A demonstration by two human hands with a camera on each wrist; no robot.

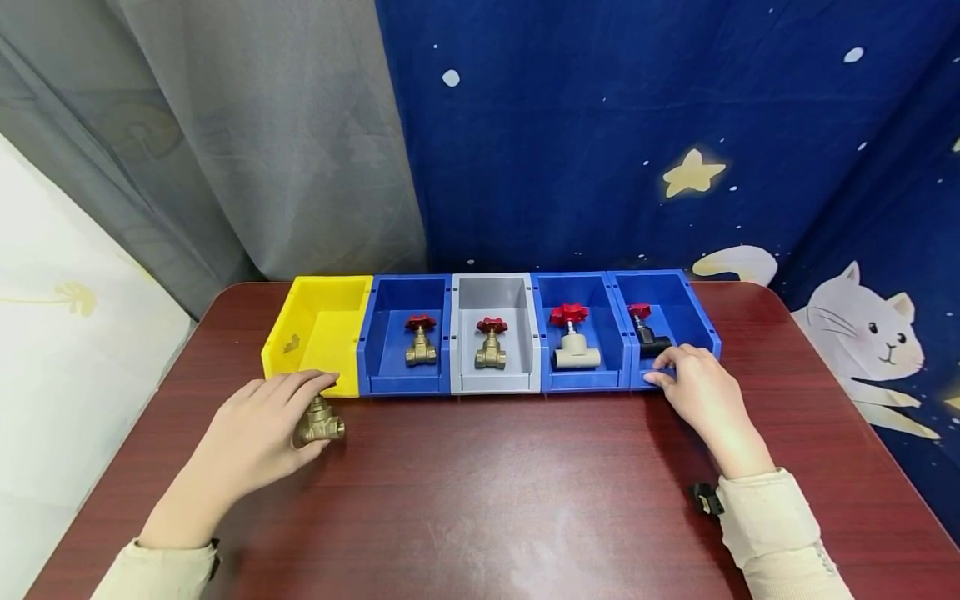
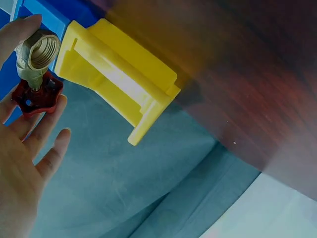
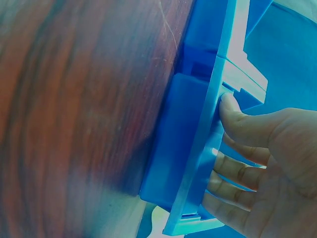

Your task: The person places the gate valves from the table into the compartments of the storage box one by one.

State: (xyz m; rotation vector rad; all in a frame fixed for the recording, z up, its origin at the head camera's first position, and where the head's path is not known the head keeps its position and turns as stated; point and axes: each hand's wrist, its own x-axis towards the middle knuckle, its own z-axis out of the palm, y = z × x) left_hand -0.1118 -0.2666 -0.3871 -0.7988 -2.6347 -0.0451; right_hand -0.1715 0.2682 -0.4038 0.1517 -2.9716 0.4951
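Observation:
My left hand (image 1: 258, 425) holds a brass gate valve (image 1: 322, 421) in front of the yellow bin, thumb against its body. The left wrist view shows its threaded opening and red handwheel (image 2: 38, 94) near the fingers. At the far right, my right hand (image 1: 697, 392) reaches over the front of a blue bin (image 1: 701, 329). Its fingers (image 3: 233, 173) extend inside the wall and its thumb is at the rim. A black valve with a red handwheel (image 1: 640, 310) lies in that bin, close to the fingertips; the right wrist view does not show it.
The row also has an empty yellow bin (image 1: 341, 333), a blue bin (image 1: 375, 342) and a grey bin (image 1: 461, 333), each with a brass valve, and a blue bin (image 1: 540, 333) with a beige valve (image 1: 576, 352). They stand on a dark red table (image 1: 480, 483) before curtains.

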